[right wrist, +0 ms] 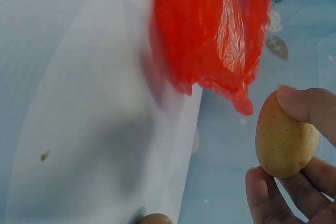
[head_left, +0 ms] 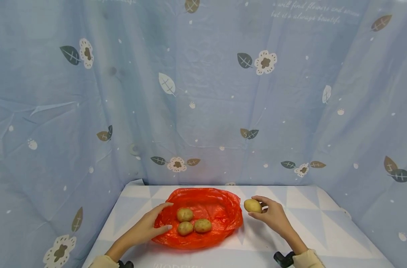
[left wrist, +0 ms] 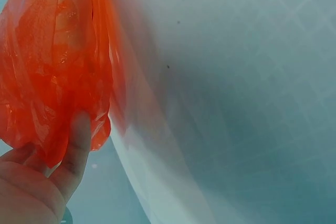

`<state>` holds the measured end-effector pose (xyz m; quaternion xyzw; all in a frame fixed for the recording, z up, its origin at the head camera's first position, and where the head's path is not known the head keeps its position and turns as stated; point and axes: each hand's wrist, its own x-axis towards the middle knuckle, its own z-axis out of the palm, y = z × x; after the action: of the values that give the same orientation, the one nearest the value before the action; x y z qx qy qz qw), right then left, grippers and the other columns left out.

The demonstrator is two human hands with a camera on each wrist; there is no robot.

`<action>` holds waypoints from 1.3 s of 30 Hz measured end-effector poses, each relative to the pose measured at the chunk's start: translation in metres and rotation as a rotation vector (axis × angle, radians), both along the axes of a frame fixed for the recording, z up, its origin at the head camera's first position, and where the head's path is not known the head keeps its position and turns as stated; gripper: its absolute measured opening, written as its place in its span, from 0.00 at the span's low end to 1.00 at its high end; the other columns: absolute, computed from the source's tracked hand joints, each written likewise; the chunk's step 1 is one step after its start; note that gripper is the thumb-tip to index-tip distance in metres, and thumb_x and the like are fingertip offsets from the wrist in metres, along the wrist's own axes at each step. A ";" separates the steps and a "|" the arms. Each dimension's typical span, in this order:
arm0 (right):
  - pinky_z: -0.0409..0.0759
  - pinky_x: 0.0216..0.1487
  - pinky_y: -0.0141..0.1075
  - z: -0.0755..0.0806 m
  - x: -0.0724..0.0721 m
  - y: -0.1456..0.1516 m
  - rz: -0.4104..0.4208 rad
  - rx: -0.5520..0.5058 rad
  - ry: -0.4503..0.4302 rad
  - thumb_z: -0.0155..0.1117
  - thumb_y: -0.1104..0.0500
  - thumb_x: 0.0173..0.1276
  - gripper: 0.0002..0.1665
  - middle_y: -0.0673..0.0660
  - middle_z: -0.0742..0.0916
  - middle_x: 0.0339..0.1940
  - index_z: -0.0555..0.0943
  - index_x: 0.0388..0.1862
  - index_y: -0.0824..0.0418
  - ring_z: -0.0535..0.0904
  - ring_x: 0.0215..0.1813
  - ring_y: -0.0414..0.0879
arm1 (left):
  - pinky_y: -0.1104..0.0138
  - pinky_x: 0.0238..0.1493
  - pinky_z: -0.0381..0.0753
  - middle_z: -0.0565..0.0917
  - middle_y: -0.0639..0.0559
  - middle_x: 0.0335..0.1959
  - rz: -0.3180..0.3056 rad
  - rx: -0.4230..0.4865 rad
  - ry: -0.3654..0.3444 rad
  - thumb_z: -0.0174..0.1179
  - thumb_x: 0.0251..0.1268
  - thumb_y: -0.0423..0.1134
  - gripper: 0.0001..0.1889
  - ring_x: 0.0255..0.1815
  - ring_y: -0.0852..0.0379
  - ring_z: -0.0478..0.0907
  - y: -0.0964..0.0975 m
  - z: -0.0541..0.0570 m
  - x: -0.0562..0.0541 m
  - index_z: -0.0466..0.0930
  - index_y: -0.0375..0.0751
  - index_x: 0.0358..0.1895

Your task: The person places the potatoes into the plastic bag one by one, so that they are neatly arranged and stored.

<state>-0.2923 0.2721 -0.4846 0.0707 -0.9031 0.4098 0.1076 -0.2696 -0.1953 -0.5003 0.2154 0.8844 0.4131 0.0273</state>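
Observation:
Several potatoes lie in a red plastic bag (head_left: 223, 227) whose mouth is spread wide on the table. In the head view, three potatoes (head_left: 202, 225) show, grouped toward the bag's left side. My left hand (head_left: 149, 226) reaches over the bag's left edge, thumb and fingers spread wide and touching the film; the left wrist view shows its thumb against the red bag (left wrist: 58, 82). Off the bag's right side, above the table, my right hand (head_left: 273, 216) holds one potato (head_left: 252, 206) between thumb and fingers. That pale yellow, speckled potato (right wrist: 286, 137) shows closely in the right wrist view.
A table (head_left: 310, 230) with a pale triangle-patterned cover carries the bag. Blue curtains (head_left: 216, 111) with leaves and flowers stand behind it and at both sides. A rounded brownish thing (right wrist: 156, 219) peeks in at the bottom of the right wrist view.

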 end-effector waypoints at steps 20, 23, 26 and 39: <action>0.83 0.36 0.32 0.004 -0.002 -0.034 0.100 -0.021 -0.004 0.87 0.54 0.51 0.32 0.51 0.88 0.48 0.86 0.56 0.53 0.82 0.36 0.42 | 0.36 0.67 0.70 0.69 0.44 0.74 0.005 0.000 -0.012 0.70 0.67 0.51 0.37 0.74 0.36 0.66 0.002 0.001 -0.001 0.65 0.48 0.75; 0.84 0.38 0.32 0.003 -0.003 -0.039 0.123 -0.017 -0.001 0.86 0.54 0.51 0.32 0.51 0.88 0.49 0.86 0.57 0.53 0.83 0.37 0.43 | 0.37 0.66 0.71 0.69 0.44 0.75 0.009 -0.001 -0.016 0.70 0.67 0.51 0.37 0.74 0.36 0.66 0.002 0.001 0.000 0.65 0.48 0.76; 0.84 0.39 0.32 0.003 -0.004 -0.044 0.137 -0.017 0.006 0.86 0.55 0.52 0.33 0.51 0.88 0.50 0.85 0.57 0.55 0.83 0.38 0.45 | 0.38 0.66 0.73 0.70 0.44 0.74 0.012 0.002 -0.020 0.70 0.67 0.51 0.37 0.74 0.36 0.66 0.003 0.002 0.000 0.65 0.48 0.76; 0.84 0.38 0.30 0.002 -0.007 -0.065 0.197 0.003 0.010 0.86 0.51 0.52 0.33 0.52 0.88 0.48 0.85 0.57 0.57 0.82 0.40 0.46 | 0.36 0.68 0.69 0.69 0.44 0.74 0.007 -0.009 -0.005 0.69 0.68 0.50 0.36 0.74 0.36 0.65 0.002 0.000 -0.001 0.65 0.48 0.76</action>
<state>-0.2988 0.2070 -0.4829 0.1615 -0.8919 0.4165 0.0709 -0.2705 -0.1929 -0.5005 0.2110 0.8869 0.4099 0.0290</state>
